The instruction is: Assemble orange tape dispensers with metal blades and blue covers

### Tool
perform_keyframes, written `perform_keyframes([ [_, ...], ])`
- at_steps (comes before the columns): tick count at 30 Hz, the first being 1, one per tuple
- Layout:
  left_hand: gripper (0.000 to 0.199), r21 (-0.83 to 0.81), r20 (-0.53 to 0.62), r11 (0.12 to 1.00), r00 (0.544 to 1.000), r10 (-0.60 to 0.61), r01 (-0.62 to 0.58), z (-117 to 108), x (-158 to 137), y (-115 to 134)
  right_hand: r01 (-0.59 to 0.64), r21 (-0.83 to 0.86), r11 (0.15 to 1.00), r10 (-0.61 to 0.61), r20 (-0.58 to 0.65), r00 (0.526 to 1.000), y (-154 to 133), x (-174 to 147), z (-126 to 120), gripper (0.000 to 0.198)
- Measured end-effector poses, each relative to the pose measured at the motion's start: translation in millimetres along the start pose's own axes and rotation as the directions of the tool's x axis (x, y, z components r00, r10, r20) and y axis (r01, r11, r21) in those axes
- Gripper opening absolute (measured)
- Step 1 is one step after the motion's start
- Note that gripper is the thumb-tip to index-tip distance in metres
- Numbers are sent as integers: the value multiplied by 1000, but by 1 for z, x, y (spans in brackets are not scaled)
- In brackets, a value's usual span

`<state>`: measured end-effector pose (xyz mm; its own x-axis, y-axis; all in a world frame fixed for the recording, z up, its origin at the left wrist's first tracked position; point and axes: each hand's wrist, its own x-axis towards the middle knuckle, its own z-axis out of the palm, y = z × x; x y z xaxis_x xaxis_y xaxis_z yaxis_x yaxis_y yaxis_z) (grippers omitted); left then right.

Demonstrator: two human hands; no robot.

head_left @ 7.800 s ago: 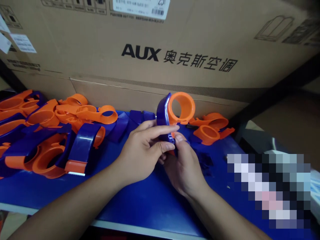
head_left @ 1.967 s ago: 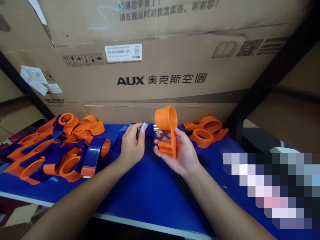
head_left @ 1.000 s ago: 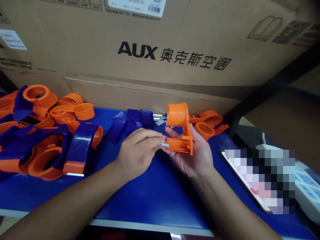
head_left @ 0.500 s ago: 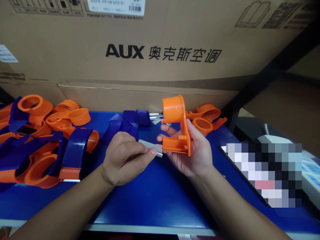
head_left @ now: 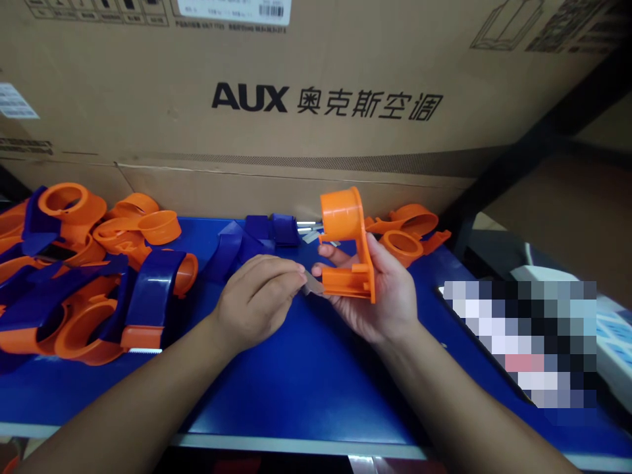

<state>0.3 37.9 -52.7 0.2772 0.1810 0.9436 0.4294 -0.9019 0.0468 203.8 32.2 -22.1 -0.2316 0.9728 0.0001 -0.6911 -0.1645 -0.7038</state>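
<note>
Held upright in my right hand is an orange plastic tape dispenser frame, its round hub at the top and a slotted block at the bottom. My left hand pinches a thin metal blade between thumb and fingertips. The blade's far end is at the left end of the orange block; whether it sits inside the slot I cannot tell. Behind my hands lie blue plastic covers and several loose metal blades.
At the left, orange and blue dispensers are heaped on the blue tabletop. More orange frames lie behind my right hand. A large cardboard box stands along the back. A phone-like device with a blurred screen lies at the right.
My left hand has shifted its grip and turned the blade, which now slants down against the orange block. The right hand and frame have barely moved.
</note>
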Motion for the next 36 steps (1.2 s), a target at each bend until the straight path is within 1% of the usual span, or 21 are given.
perform_keyframes([
  [4, 40, -7, -10, 999, 999, -33, 33, 0, -2, -2, -7, 9, 1000, 7, -38, 999, -1, 1, 0, 34],
  [6, 43, -13, 10, 1000, 1000, -27, 27, -1, -3, -2, -11, 12, 1000, 11, -56, 998, -1, 2, 0, 34],
  [9, 37, -37, 50, 999, 999, -9, 10, -1, -4, -2, -7, 8, 1000, 7, -53, 999, -1, 2, 0, 36],
  [12, 31, -83, 46, 997, 999, 2, 2, 0, -3, -1, -1, 5, 1000, 2, -44, 999, -1, 2, -1, 37],
  [15, 30, -147, 54, 989, 998, 19, -11, 2, 0, -1, 2, 10, 1000, -2, -27, 1000, -2, 2, -1, 40],
  [18, 24, -193, 50, 981, 998, 25, -14, 2, 2, -1, 29, 10, 1000, -29, -9, 1000, -3, 0, 0, 41],
  [21, 18, -175, 45, 984, 999, 28, -20, 1, 3, 0, 63, -2, 998, -63, 10, 998, -4, -2, 2, 39],
  [23, 17, -155, 39, 988, 999, 27, -20, 0, 3, 1, 64, -13, 998, -64, 10, 998, -4, -2, 1, 39],
  [32, 22, -142, 4, 989, 999, 39, -38, 2, -2, -1, -18, 1, 1000, 18, -63, 998, -5, 6, -4, 32],
  [36, 20, -85, 2, 996, 999, 34, -34, 3, 0, 2, 50, -41, 998, -53, -87, 995, -5, 5, -1, 36],
])
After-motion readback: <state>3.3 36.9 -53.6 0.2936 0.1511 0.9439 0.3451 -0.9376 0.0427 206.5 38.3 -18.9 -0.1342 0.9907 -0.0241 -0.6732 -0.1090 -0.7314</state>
